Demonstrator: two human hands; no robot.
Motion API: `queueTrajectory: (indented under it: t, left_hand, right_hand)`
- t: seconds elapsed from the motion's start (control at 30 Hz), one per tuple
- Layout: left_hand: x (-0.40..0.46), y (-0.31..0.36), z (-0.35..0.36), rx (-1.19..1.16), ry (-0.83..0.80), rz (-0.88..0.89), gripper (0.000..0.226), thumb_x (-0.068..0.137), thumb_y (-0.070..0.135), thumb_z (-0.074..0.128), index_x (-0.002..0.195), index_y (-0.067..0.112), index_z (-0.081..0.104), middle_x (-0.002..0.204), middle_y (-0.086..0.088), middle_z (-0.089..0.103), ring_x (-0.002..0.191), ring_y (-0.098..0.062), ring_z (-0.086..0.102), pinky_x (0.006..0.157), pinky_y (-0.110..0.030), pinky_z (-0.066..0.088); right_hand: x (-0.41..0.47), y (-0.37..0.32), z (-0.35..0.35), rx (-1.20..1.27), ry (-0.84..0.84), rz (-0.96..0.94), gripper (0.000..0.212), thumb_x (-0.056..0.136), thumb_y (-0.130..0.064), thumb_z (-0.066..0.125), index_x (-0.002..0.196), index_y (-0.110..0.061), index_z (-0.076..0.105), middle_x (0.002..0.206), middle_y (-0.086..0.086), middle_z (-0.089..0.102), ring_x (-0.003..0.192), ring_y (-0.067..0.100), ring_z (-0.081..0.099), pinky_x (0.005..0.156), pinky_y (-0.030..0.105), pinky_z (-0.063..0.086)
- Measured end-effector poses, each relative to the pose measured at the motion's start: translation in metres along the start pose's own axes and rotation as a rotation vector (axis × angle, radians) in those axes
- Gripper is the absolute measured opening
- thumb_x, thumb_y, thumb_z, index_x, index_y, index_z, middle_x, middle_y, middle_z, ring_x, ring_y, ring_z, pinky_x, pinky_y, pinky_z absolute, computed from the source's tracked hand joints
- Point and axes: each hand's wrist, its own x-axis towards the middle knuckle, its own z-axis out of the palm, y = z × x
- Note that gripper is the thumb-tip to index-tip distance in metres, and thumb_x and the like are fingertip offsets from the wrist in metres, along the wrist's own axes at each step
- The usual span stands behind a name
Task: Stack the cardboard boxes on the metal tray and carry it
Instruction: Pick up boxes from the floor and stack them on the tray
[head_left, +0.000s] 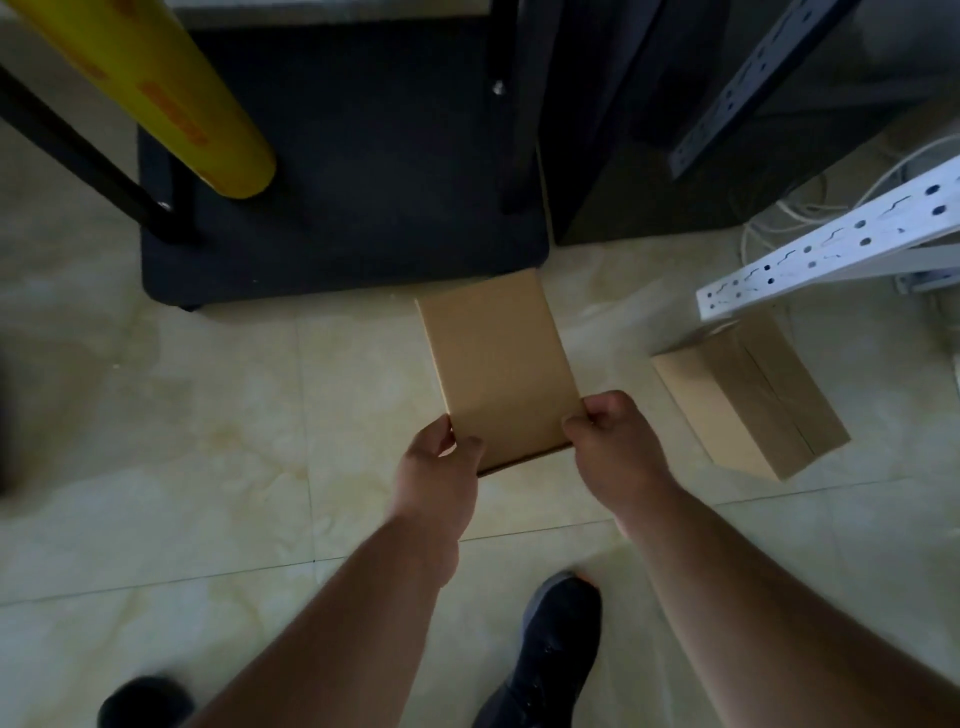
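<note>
Hands outstretched, gripping box

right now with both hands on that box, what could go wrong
Both hands pinch only the near corners of the held cardboard box, so its far end could sag or slip. The second cardboard box on the floor lies under the white perforated rail, which could be bumped when reaching. The white cables could catch a foot.

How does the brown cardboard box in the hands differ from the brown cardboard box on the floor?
The held brown cardboard box is gripped at its near end by the left hand and right hand; the floor-lying brown cardboard box is untouched. The held box shows a plain face; the floor box shows a taped seam. Both are brown cardboard.
</note>
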Motion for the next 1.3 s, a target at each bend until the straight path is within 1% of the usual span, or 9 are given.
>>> queueTrajectory:
  t: [0.07, 0.1, 0.33, 0.47, 0.63, 0.8, 1.0, 1.2, 1.3]
  left_hand:
    - [-0.012, 0.006, -0.028, -0.023, 0.02, 0.028, 0.036, 0.097, 0.027, 0.063, 0.13, 0.038, 0.068, 0.113, 0.025, 0.067, 0.11, -0.007, 0.064, 0.103, -0.043, 0.056]
    - [-0.018, 0.008, -0.044, -0.025, 0.034, 0.043, 0.039, 0.097, 0.027, 0.063, 0.134, 0.039, 0.066, 0.114, 0.025, 0.066, 0.111, -0.007, 0.064, 0.102, -0.042, 0.056]
    - [-0.053, 0.027, -0.158, -0.072, 0.092, 0.193, 0.042, 0.099, 0.017, 0.064, 0.137, 0.033, 0.064, 0.103, 0.02, 0.071, 0.101, -0.008, 0.07, 0.095, -0.033, 0.057]
    - [-0.071, 0.037, -0.239, -0.085, 0.093, 0.239, 0.047, 0.093, 0.029, 0.067, 0.137, 0.044, 0.061, 0.125, 0.011, 0.07, 0.119, -0.009, 0.066, 0.106, -0.04, 0.053]
    - [-0.099, 0.049, -0.327, -0.08, 0.08, 0.307, 0.042, 0.101, 0.02, 0.063, 0.138, 0.042, 0.063, 0.118, 0.019, 0.073, 0.112, -0.001, 0.068, 0.104, -0.035, 0.055]
    - [-0.12, 0.055, -0.4, -0.035, 0.091, 0.345, 0.042, 0.1, 0.027, 0.063, 0.137, 0.048, 0.063, 0.119, 0.02, 0.074, 0.116, -0.003, 0.067, 0.106, -0.039, 0.054]
    - [-0.138, 0.065, -0.45, -0.042, 0.146, 0.352, 0.041, 0.101, 0.029, 0.062, 0.137, 0.049, 0.061, 0.118, 0.019, 0.074, 0.115, -0.002, 0.067, 0.106, -0.039, 0.054]
    - [-0.159, 0.074, -0.474, -0.098, 0.175, 0.351, 0.039, 0.102, 0.026, 0.063, 0.133, 0.05, 0.064, 0.114, 0.021, 0.076, 0.112, 0.002, 0.068, 0.107, -0.038, 0.053]
    - [-0.173, 0.082, -0.489, -0.14, 0.189, 0.36, 0.037, 0.102, 0.024, 0.064, 0.129, 0.049, 0.066, 0.107, 0.024, 0.077, 0.103, 0.005, 0.07, 0.105, -0.039, 0.054]
  right_hand:
    - [-0.024, -0.015, 0.014, 0.021, 0.0, -0.014, 0.018, 0.1, -0.025, 0.059, 0.116, -0.019, 0.056, 0.091, -0.006, 0.063, 0.074, 0.005, 0.055, 0.056, 0.025, 0.039]
    - [-0.035, -0.023, 0.021, 0.034, -0.002, -0.027, 0.018, 0.1, -0.025, 0.059, 0.116, -0.018, 0.055, 0.091, -0.006, 0.063, 0.074, 0.006, 0.056, 0.056, 0.025, 0.039]
    - [-0.114, -0.088, 0.078, 0.066, 0.004, -0.091, 0.014, 0.101, -0.032, 0.059, 0.111, -0.021, 0.057, 0.096, -0.01, 0.064, 0.081, 0.001, 0.057, 0.061, 0.022, 0.04]
    - [-0.17, -0.13, 0.121, 0.105, 0.007, -0.119, 0.016, 0.1, -0.034, 0.061, 0.111, -0.021, 0.06, 0.1, -0.005, 0.068, 0.091, 0.014, 0.065, 0.069, 0.029, 0.047]
    - [-0.236, -0.171, 0.165, 0.177, -0.007, -0.132, 0.01, 0.1, -0.033, 0.061, 0.107, -0.025, 0.06, 0.101, -0.006, 0.068, 0.094, 0.016, 0.065, 0.076, 0.033, 0.048]
    - [-0.289, -0.207, 0.2, 0.241, -0.031, -0.139, 0.007, 0.099, -0.035, 0.064, 0.101, -0.029, 0.06, 0.101, -0.007, 0.067, 0.094, 0.014, 0.064, 0.073, 0.031, 0.047]
    - [-0.316, -0.237, 0.226, 0.245, -0.117, -0.17, 0.018, 0.099, -0.041, 0.063, 0.109, -0.027, 0.058, 0.105, -0.009, 0.065, 0.095, 0.007, 0.06, 0.07, 0.025, 0.043]
    - [-0.333, -0.261, 0.227, 0.196, -0.182, -0.221, 0.018, 0.099, -0.041, 0.063, 0.107, -0.026, 0.058, 0.103, -0.007, 0.065, 0.093, 0.007, 0.06, 0.069, 0.025, 0.044]
    - [-0.345, -0.276, 0.222, 0.167, -0.2, -0.261, 0.016, 0.099, -0.041, 0.063, 0.103, -0.026, 0.061, 0.101, -0.006, 0.066, 0.092, 0.009, 0.062, 0.069, 0.026, 0.045]
